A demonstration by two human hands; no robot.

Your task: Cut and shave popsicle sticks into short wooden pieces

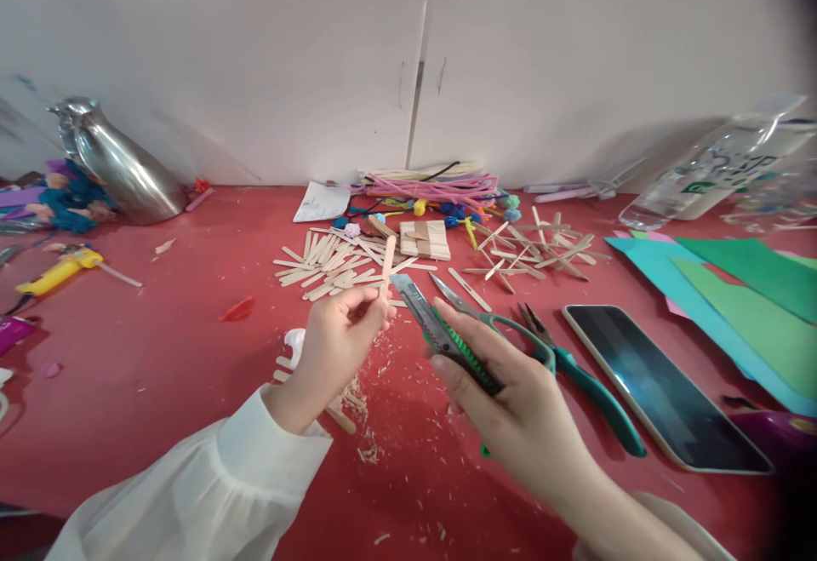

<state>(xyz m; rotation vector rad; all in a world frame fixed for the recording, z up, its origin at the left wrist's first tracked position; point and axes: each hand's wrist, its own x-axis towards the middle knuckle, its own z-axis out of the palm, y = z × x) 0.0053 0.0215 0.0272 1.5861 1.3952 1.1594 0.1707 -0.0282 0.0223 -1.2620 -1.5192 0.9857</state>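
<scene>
Right hand (511,386) clamped round utility knife (450,338), blade (408,295) beside wooden stick (388,259) | left hand (338,340) pinching stick low, apparently to keep upper length exposed

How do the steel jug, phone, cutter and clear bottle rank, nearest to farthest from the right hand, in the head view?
1. Cutter: held in the right hand.
2. Phone: to the hand's right.
3. Clear bottle: back right.
4. Steel jug: back left.

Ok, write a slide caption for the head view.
Left hand holding a wooden stick, right hand gripping a knife close beside it, with wood shavings scattered on the red table.
</scene>
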